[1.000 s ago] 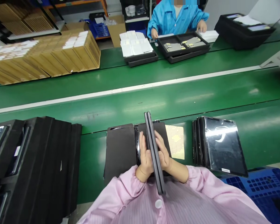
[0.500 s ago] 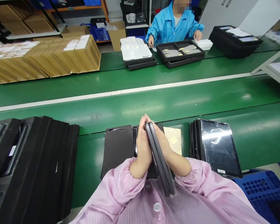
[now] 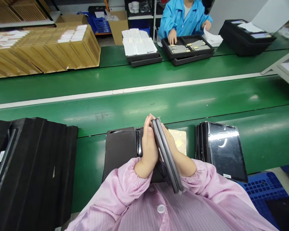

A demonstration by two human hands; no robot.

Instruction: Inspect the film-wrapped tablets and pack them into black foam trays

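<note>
Your left hand [image 3: 148, 150] and right hand [image 3: 173, 148] press flat against two dark tablets [image 3: 167, 157], held on edge over the black pad [image 3: 120, 150], likely squaring their edges.

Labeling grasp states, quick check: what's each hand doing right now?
Left hand: closed flat against the two tablets, held on edge.
Right hand: pressed against their other side, mostly hidden behind them.
</note>
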